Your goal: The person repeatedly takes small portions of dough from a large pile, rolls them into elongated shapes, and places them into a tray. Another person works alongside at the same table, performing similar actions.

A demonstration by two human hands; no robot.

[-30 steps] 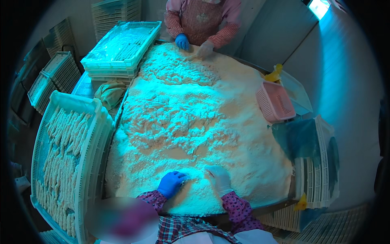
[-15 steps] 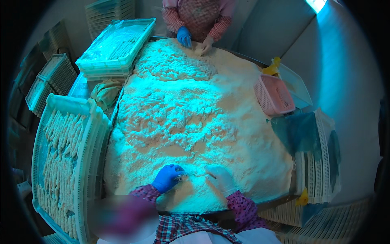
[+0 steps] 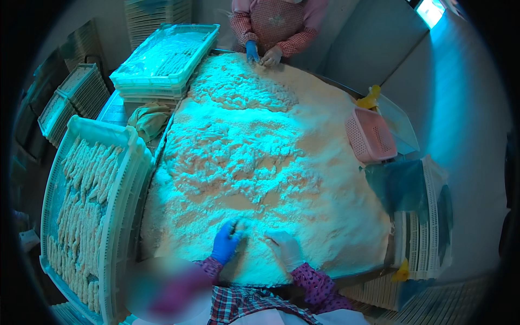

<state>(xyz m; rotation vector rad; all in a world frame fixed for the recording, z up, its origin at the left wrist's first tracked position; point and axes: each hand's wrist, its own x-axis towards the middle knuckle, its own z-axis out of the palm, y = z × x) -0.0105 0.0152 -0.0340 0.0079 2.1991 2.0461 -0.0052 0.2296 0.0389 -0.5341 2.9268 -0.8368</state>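
Observation:
A deep spread of pale crumbs covers the work table before me. My left hand, in a blue glove, lies at its near side with fingers bent inward, tips down in the crumbs. To its right, my right hand wears a whitish glove. Its fingers are pressed together, pointing toward the left hand and touching the crumbs. Whatever either hand grips is hidden by crumbs and fingers. A stack of pale plastic trays stands left of my hands; its top tray carries rows of long crumb-coated pieces.
Across the table, a co-worker's gloved hands work at the crumbs. More trays stack at the far left beside a bunched cloth. A pink basket sits at the right edge, near a clear bin and upright trays.
My left hand has turned to point farther ahead. My right hand has shifted slightly left. The co-worker's hands have come closer together. The whole view has tilted a little.

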